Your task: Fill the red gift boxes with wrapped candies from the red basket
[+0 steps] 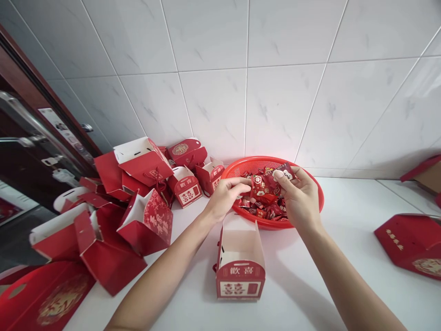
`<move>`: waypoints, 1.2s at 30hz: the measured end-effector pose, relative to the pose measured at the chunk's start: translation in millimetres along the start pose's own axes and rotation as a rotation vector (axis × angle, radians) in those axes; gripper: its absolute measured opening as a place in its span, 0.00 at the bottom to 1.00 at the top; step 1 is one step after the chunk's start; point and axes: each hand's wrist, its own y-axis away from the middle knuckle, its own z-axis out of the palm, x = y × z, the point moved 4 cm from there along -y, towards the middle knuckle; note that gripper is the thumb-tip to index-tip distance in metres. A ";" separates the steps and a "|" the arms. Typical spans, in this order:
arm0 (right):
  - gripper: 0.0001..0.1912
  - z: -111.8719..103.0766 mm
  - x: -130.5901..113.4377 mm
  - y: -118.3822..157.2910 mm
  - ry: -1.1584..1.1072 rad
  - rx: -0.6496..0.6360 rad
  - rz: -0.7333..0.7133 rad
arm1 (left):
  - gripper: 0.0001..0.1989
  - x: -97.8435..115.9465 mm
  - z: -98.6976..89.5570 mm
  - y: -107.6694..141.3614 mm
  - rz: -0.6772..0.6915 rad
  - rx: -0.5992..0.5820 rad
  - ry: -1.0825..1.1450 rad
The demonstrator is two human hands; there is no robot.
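Over a red plastic basket full of small wrapped candies, my two hands come together. My right hand is closed, its thumb pressing on a dark red candy packet with a white label. My left hand is closed at the left edge of a red candy packet with a flower print; some of its fingertips are hidden behind the packet. Between my forearms stands an upright red and white gift box, its top open and its white inside showing.
To the left is a pile of red gift boxes, several with open tops. Another red box lies at the right, with a partly visible one behind it. A tiled wall rises behind the white tabletop.
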 end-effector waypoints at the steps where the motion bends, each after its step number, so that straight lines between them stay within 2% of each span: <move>1: 0.18 0.9 0.4 0.7 -0.005 0.000 0.005 | 0.10 -0.1 1.5 0.9 -0.003 -0.012 0.011; 7: 0.19 3.5 2.9 2.3 -0.030 -0.041 0.049 | 0.17 -3.9 5.6 3.4 0.083 -0.026 -0.091; 14: 0.17 -7.5 -11.3 -5.4 0.079 -0.155 0.057 | 0.26 1.4 -5.4 2.6 0.078 0.032 -0.065; 19: 0.18 -11.7 -18.9 -9.2 0.090 -0.218 0.085 | 0.24 9.4 -14.9 4.0 0.066 0.023 -0.146; 23: 0.19 -3.2 -19.0 -3.8 0.118 -0.360 0.188 | 0.23 21.6 -21.2 9.0 0.124 -0.016 -0.205; 26: 0.15 3.8 -23.8 3.7 0.111 -0.488 0.200 | 0.26 39.6 -27.3 18.6 0.185 -0.091 -0.403; 27: 0.13 4.9 -26.8 6.2 0.116 -0.516 0.184 | 0.27 44.5 -29.6 22.6 0.170 -0.140 -0.473; 30: 0.10 6.2 -37.0 13.8 0.199 -0.562 0.118 | 0.28 49.1 -37.5 34.9 -0.002 -0.291 -0.661; 34: 0.06 11.2 -48.6 26.1 0.448 -0.574 -0.009 | 0.31 39.5 -43.3 45.8 -0.193 -0.384 -1.068; 36: 0.03 16.8 -52.8 33.4 0.579 -0.604 -0.101 | 0.31 33.3 -40.5 48.3 -0.267 -0.444 -1.186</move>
